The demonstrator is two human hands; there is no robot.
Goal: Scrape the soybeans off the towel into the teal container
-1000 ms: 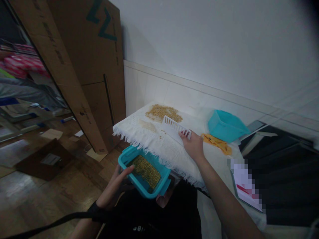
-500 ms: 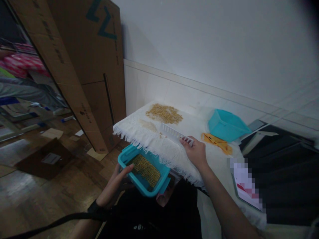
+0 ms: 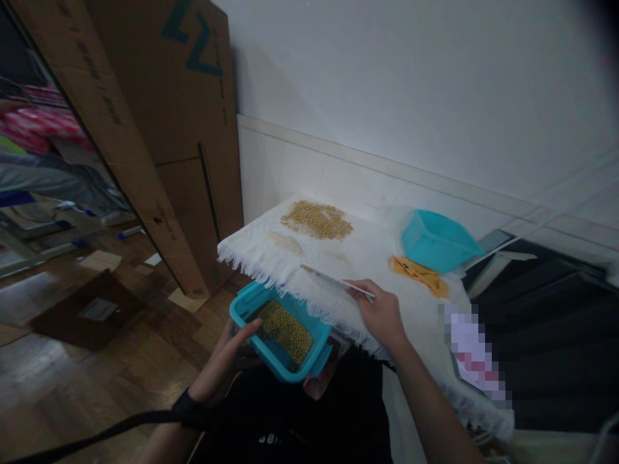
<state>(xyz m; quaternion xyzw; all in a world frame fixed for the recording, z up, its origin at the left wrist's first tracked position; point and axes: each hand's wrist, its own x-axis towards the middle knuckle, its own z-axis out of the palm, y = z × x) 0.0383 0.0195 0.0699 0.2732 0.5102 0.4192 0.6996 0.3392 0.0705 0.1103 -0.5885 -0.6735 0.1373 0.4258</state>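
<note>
My left hand (image 3: 227, 351) grips the left side of a turquoise plastic basket (image 3: 319, 351), thumb over its rim. Yellow soybeans (image 3: 285, 332) cover much of its bottom. The basket hangs just below the table's fringed front edge. In my right hand (image 3: 380, 309) is a thin white slatted plastic strip (image 3: 333, 278), held at its right end and seen nearly edge-on. It lies low over the white cloth (image 3: 362, 248) near the fringe. Behind it, a loose pile of soybeans (image 3: 316, 220) is spread on the cloth, with a pale powdery patch (image 3: 285, 243) in front.
A second turquoise basket (image 3: 440, 241) stands at the table's back right, beside a yellow cloth (image 3: 418, 276). A phone-like device (image 3: 476, 361) with blurred screen lies at the right edge. A tall cardboard box (image 3: 188, 148) stands left; a seated person (image 3: 43, 129) is beyond it.
My right hand has drawn the slatted strip toward the front edge and tipped it from face-on to edge-on. The few loose beans before it no longer show. My left hand and basket stay put.
</note>
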